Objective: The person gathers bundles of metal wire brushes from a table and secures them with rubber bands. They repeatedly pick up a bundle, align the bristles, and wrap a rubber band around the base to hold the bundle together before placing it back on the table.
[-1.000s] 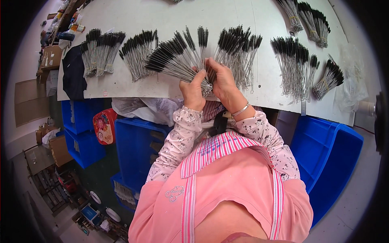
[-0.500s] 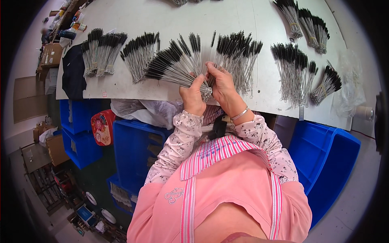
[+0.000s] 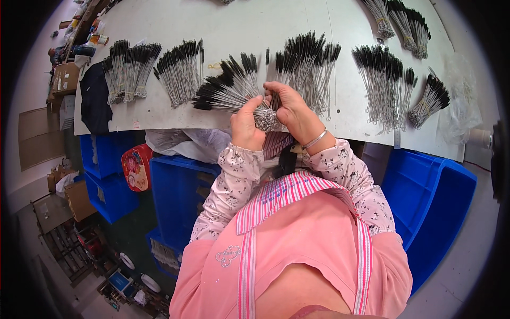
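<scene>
A fanned bundle of black-tipped brushes (image 3: 241, 87) is held by the left hand (image 3: 248, 127), closed around its wire stems, above the near edge of the white table (image 3: 249, 26). The right hand (image 3: 293, 110) is placed against it, but its grip cannot be told clearly.

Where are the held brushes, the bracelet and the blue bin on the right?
Held brushes (image 3: 243, 92): head view, on the metal stems.
Bracelet (image 3: 316, 139): head view, on the band.
Blue bin (image 3: 410, 191): head view, on its wall.
</scene>
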{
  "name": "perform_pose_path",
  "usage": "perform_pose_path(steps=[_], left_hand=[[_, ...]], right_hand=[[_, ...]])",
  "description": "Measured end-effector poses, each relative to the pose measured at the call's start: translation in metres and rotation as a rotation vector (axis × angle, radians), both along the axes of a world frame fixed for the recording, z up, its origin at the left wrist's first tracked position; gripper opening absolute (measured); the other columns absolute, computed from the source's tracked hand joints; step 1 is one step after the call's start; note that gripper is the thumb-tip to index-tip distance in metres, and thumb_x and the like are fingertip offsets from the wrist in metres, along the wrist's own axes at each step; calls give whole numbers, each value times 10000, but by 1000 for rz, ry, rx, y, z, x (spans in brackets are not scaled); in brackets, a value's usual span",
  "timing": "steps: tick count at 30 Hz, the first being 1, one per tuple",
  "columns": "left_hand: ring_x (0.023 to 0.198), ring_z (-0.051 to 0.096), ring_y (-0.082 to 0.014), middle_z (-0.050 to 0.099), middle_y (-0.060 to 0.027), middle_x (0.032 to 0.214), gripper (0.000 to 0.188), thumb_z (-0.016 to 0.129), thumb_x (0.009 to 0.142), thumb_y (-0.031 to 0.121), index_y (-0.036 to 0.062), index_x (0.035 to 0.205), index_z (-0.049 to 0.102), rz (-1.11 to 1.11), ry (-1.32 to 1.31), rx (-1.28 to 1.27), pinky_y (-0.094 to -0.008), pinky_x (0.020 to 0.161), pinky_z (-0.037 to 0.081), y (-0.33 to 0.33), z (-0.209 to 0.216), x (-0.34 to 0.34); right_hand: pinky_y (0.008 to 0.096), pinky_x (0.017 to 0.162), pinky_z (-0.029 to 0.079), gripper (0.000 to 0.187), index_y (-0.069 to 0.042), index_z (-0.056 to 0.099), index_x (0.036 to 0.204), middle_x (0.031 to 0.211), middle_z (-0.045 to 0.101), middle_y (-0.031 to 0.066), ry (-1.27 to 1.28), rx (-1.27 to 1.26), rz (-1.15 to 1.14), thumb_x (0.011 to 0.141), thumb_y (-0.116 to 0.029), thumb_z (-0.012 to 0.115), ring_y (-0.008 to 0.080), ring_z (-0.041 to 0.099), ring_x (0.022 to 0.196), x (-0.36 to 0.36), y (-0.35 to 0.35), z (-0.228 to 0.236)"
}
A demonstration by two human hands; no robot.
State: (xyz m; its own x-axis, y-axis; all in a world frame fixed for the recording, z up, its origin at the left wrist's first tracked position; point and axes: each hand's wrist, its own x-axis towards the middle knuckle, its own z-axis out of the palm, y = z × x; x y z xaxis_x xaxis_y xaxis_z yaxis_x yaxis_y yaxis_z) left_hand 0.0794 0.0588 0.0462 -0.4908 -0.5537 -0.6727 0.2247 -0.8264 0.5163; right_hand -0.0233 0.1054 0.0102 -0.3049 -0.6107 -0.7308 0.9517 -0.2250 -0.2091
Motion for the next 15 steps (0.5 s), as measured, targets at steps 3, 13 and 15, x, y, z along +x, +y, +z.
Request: perform_pose_path(steps=[3,13,15], left_hand=[[823,646,-236,631,-136,907,139,598,825,-15,-20,953,546,-44,52,36,-352,748,548,-2,-1,1],[829,628,-243,619,-144,913,178,598,823,-18,-45,988,535,-60,89,155,-353,750,544,-4,-3,0],[824,631,-244,620,-143,915,181,600,824,-13,-44,992,541,-57,64,134,-358,747,545,-2,2,-2]], right_hand=[[258,424,444,98,-22,568,762,618,549,46,-7,3,3,774,-17,665,139,513,477,-2,3,6],[247,400,408,109,-26,556,755,630,537,53,-8,56,6,778,-19,662,131,495,488,-3,2,9],[245,394,398,105,-21,561,756,625,535,52,16,60,15,775,-19,665,133,490,485,-4,2,9]])
